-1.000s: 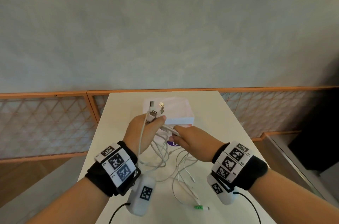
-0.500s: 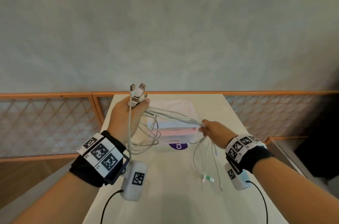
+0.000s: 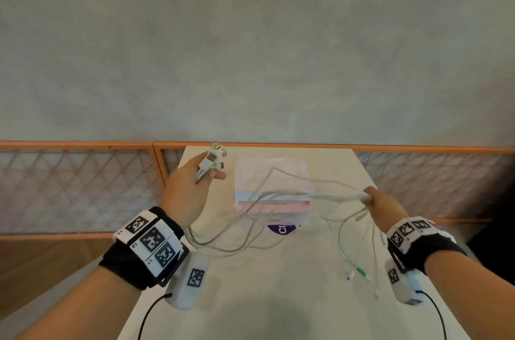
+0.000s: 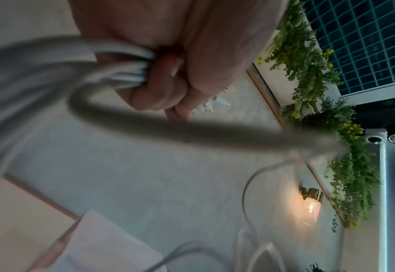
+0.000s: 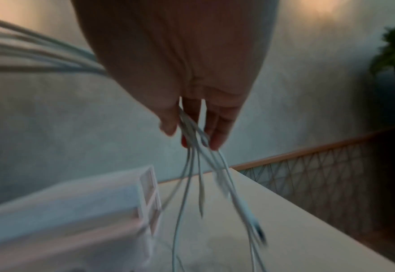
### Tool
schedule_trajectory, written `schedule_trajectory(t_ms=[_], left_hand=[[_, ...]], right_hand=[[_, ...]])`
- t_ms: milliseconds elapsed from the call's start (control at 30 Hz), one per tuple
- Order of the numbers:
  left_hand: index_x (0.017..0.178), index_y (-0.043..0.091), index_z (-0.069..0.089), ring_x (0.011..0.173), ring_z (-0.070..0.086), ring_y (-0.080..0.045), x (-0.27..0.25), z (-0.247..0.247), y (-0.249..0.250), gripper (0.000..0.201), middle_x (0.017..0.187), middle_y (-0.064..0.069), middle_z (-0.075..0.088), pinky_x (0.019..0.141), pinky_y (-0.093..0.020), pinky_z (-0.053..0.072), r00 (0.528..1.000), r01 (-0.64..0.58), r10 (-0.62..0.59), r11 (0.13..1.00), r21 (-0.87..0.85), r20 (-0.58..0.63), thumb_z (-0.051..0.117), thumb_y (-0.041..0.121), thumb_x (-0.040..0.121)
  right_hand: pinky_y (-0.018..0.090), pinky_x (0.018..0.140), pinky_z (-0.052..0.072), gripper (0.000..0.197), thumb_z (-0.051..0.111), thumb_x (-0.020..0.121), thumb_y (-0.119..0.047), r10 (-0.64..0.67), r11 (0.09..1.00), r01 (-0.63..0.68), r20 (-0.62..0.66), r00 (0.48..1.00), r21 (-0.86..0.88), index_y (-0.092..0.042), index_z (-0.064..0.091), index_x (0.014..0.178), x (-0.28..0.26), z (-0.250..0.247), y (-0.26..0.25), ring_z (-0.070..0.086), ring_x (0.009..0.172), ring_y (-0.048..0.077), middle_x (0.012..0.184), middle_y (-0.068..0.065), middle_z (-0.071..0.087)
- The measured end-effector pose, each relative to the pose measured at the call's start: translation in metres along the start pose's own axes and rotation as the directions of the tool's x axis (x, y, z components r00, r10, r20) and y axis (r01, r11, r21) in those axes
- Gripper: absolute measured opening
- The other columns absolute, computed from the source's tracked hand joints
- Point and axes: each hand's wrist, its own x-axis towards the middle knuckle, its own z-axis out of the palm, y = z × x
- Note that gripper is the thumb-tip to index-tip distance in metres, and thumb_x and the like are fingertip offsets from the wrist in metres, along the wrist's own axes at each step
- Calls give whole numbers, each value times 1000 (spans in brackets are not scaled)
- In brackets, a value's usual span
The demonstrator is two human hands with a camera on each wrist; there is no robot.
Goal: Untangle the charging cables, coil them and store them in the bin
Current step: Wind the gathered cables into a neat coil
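Several white charging cables [image 3: 289, 194] stretch in the air between my two hands above the table. My left hand [image 3: 192, 186] is raised at the left and grips the bundle just below its USB plugs [image 3: 215, 156], which stick up out of the fist; the left wrist view shows the fingers [image 4: 159, 92] curled round the cables [image 4: 121, 77]. My right hand [image 3: 376, 200] at the right pinches the same strands [image 5: 191, 132] between thumb and fingers. Loose ends hang from it, one with a green plug [image 3: 362, 272]. The pale bin [image 3: 273, 189] stands behind the cables.
The white table [image 3: 264, 298] runs away from me to an orange-framed lattice rail [image 3: 83, 189] and a grey wall. A purple sticker [image 3: 281, 229] lies in front of the bin. Black wires trail from both wrist units near the front edge.
Both hands have moved apart, the right one far to the right, drawing the cable bundle out longer. The left hand stays raised with the plugs, and the loose ends have lifted off the table.
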Motion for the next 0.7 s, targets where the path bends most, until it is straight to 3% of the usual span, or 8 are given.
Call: schedule_trajectory(t_ms=[33, 100, 200, 300, 367, 433, 567, 700], left_hand=[[105, 21, 66, 82, 54, 19, 0, 0, 0, 24, 85, 26, 65, 62, 0, 34, 1000, 8, -8, 1000, -25, 0, 45, 14, 96], [95, 24, 67, 66, 56, 6, 0, 1, 0, 26, 88, 21, 65, 56, -11, 37, 999, 35, -35, 997, -73, -1, 43, 16, 97], [94, 28, 63, 53, 40, -8, 0, 5, 2, 22, 72, 5, 58, 51, -26, 31, 990, 138, -132, 951, -276, 39, 42, 21, 98], [101, 19, 59, 46, 32, -5, -3, 9, 15, 19, 58, 6, 37, 45, -20, 26, 967, 256, -218, 824, -506, 134, 41, 24, 98], [100, 18, 55, 44, 28, -5, -6, 15, 24, 18, 54, 9, 33, 47, -21, 24, 960, 278, -203, 777, -565, 194, 39, 24, 99], [103, 17, 54, 44, 29, -5, -11, 23, 32, 18, 51, 12, 34, 49, -22, 25, 953, 297, -190, 738, -605, 236, 37, 23, 100], [111, 14, 53, 45, 30, -5, -20, 40, 41, 23, 51, 11, 35, 49, -22, 27, 960, 271, -146, 694, -666, 239, 35, 21, 100], [107, 12, 51, 46, 31, -7, -22, 39, 38, 20, 56, 5, 34, 48, -21, 32, 972, 235, -139, 652, -721, 191, 32, 17, 101]], right_hand=[[37, 80, 47, 21, 46, 91, -9, 12, 991, 0, 89, 996, -137, -16, 52, 109, 1, 6, 5, 59, 97, 32, 108, 12, 61], [37, 93, 46, 50, 45, 86, -1, 68, 935, 27, 255, 965, -353, -24, 41, 130, -1, 12, 4, 53, 113, 30, 129, 9, 50], [35, 99, 43, 66, 41, 83, 6, 10, 893, 133, 315, 949, -430, -30, 33, 138, -7, 7, -19, 42, 123, 28, 141, 3, 37], [38, 104, 37, 55, 42, 85, 3, -209, 942, 264, 253, 945, -209, -24, 42, 133, -17, -4, -67, 38, 125, 29, 141, 2, 39], [33, 106, 31, 33, 45, 95, -20, -404, 915, 402, 162, 900, 47, -20, 49, 128, -34, -14, -112, 40, 126, 23, 137, 2, 47], [21, 100, 27, 39, 39, 96, -38, -526, 835, 461, 189, 829, 301, -18, 52, 127, -60, -21, -160, 43, 120, 9, 132, -4, 51], [21, 105, 29, 42, 37, 95, -45, -651, 700, 282, 424, 629, 656, -23, 51, 128, -95, -5, -212, 46, 122, 4, 133, -7, 54], [43, 102, 43, 20, 43, 97, -28, -695, 601, 213, 372, 615, 771, -13, 57, 99, -100, 15, -217, 62, 95, 21, 86, 2, 66]])
